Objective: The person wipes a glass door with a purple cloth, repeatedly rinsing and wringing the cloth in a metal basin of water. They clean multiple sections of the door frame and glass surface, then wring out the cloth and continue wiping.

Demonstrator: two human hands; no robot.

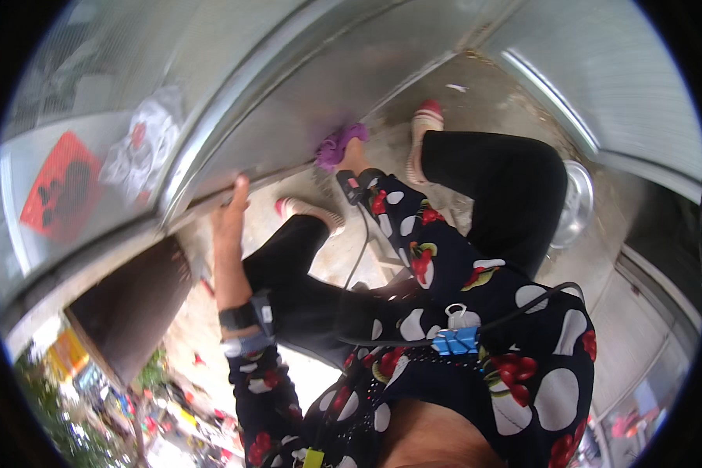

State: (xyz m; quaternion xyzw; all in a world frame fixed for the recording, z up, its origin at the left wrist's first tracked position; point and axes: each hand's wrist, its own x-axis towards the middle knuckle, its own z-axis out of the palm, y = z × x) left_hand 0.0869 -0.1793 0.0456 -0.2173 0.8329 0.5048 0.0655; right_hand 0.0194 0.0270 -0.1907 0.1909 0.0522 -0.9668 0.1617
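Observation:
My right hand [354, 153] holds a bunched purple cloth [334, 146] against the lower part of a grey metal door panel [281, 117]. My left hand [231, 213] is at the panel's lower edge, seen side-on with one digit pointing up. Its other fingers are mostly hidden, so I cannot tell whether they grip the edge. A black strap with a small device [351, 186] is on my right wrist. Another black strap [240, 316] circles my left wrist. A cable runs from the right device toward a blue clip [456, 340] on my patterned top.
A shiny metal basin [574, 205] sits on the floor beside my right knee. Part of a low stool [386, 257] shows between my legs. Left, a red diamond-shaped decoration [64, 184] and a clear plastic bag [146, 146] show by the glazing. A dark brown board [134, 304] stands below them.

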